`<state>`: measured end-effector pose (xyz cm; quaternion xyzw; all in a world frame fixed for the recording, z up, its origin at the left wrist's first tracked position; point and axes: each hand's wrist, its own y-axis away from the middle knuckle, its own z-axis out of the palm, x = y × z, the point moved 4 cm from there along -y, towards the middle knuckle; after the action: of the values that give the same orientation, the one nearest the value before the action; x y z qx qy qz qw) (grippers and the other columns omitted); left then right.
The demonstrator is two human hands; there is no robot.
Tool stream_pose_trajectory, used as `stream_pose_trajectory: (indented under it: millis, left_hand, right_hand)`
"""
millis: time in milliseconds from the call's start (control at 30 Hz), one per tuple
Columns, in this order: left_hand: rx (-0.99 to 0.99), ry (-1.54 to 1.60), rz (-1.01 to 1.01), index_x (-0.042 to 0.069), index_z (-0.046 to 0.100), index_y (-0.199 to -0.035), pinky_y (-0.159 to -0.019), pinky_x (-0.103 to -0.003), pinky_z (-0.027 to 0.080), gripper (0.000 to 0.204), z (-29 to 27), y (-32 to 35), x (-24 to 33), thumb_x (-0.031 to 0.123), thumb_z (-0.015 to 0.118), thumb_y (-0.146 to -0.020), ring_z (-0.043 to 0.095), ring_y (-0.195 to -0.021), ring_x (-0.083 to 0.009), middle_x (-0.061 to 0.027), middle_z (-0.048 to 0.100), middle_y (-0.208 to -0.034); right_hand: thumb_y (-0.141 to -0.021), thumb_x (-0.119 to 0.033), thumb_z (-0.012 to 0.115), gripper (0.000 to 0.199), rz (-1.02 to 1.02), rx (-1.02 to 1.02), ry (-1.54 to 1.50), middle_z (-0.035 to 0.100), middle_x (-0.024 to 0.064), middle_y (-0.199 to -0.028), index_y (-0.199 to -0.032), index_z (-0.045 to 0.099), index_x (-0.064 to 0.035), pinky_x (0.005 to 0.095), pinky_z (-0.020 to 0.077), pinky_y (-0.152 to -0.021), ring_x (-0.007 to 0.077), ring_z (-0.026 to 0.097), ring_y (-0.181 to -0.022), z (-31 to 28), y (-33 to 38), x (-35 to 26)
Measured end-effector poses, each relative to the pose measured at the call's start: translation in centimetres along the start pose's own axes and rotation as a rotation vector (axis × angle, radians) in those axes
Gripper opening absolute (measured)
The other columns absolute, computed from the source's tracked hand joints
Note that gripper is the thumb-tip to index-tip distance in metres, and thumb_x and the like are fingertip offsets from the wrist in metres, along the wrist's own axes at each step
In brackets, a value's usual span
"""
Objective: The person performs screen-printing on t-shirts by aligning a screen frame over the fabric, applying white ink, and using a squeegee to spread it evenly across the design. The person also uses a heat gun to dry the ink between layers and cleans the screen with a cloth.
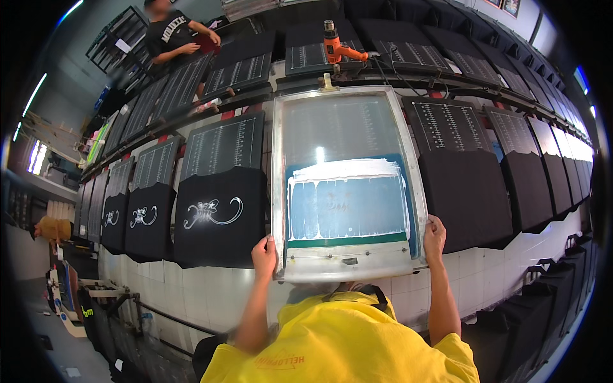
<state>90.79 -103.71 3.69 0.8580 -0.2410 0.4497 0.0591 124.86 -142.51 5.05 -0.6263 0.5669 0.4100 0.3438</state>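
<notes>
A metal-framed printing screen (277, 191) is in front of me, over the near row of boards. My left hand (264, 256) is closed around the lower part of its left side. On the opposite side my right hand (435, 237) grips the frame near the lower right corner. White ink (345, 169) lies in a thick band across the blue mesh, with a thinner smeared outline below it. At the screen's near end, a wide metal bar with a green edge (348, 241) looks like a squeegee. What lies under the screen is hidden.
Black shirts with white swirl prints (214, 212) are on boards to the left. Plain black shirts (466, 198) cover boards to the right. An orange heat gun (333, 48) stands beyond the screen, its cable trailing right. Another person (175, 35) stands at the far left.
</notes>
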Motion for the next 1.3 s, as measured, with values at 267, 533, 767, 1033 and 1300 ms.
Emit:
stream_pose_trajectory:
  millis: [267,533,767,1033,1300]
  left_hand:
    - [0.001,0.014,0.014,-0.004,0.069,-0.097,-0.061,-0.037,0.046,0.03,0.1,-0.3,-0.1,0.025,0.06,-0.096,0.055,-0.058,-0.0302,-0.022,0.06,-0.07]
    - [-0.008,0.028,-0.091,-0.007,0.068,-0.096,-0.063,-0.033,0.045,0.031,0.2,-0.2,0.4,0.023,0.059,-0.097,0.051,-0.064,-0.0137,-0.0133,0.059,-0.065]
    - [-0.039,-0.037,-0.182,-0.005,0.07,-0.099,-0.065,-0.034,0.048,0.03,0.2,-0.5,0.8,0.023,0.059,-0.096,0.06,-0.065,-0.0175,-0.0167,0.065,-0.07]
    - [-0.064,-0.061,-0.086,-0.002,0.07,-0.098,-0.063,-0.039,0.047,0.033,-0.2,-0.8,0.9,0.03,0.06,-0.096,0.059,-0.062,-0.0276,-0.0203,0.062,-0.07]
    - [0.163,0.207,0.03,-0.002,0.07,-0.087,-0.056,-0.033,0.044,0.034,-3.8,1.1,2.8,0.027,0.058,-0.099,0.056,-0.056,-0.0174,-0.0101,0.063,-0.067]
  right_hand:
    - [-0.095,-0.005,0.057,0.022,-0.04,0.011,-0.014,0.061,0.0003,-0.076,-0.11,0.071,0.0036,0.0248,0.0417,-0.062,0.0062,0.05,-0.069,0.1,-0.5,0.1]
    - [-0.094,-0.004,0.057,0.02,-0.041,0.008,-0.044,0.057,-0.0021,-0.072,-0.106,0.071,0.0048,0.0241,0.0395,-0.059,0.0048,0.047,-0.066,0.3,-0.8,1.0]
    - [-0.094,-0.006,0.059,0.017,-0.024,0.014,0.014,0.058,-0.0009,-0.073,-0.101,0.07,0.0054,0.0241,0.0411,-0.061,0.0055,0.05,-0.067,0.4,-1.0,1.6]
    - [-0.096,-0.009,0.056,0.022,-0.169,0.098,0.108,0.071,0.0139,-0.092,-0.107,0.069,0.0045,0.0328,0.0513,-0.079,0.021,0.068,-0.088,0.3,-0.3,-1.0]
    - [-0.09,-0.007,0.063,0.027,-0.657,0.091,0.289,0.068,0.017,-0.114,-0.115,0.066,0.0005,0.0401,0.05,-0.094,0.0331,0.063,-0.108,-0.5,3.6,-7.0]
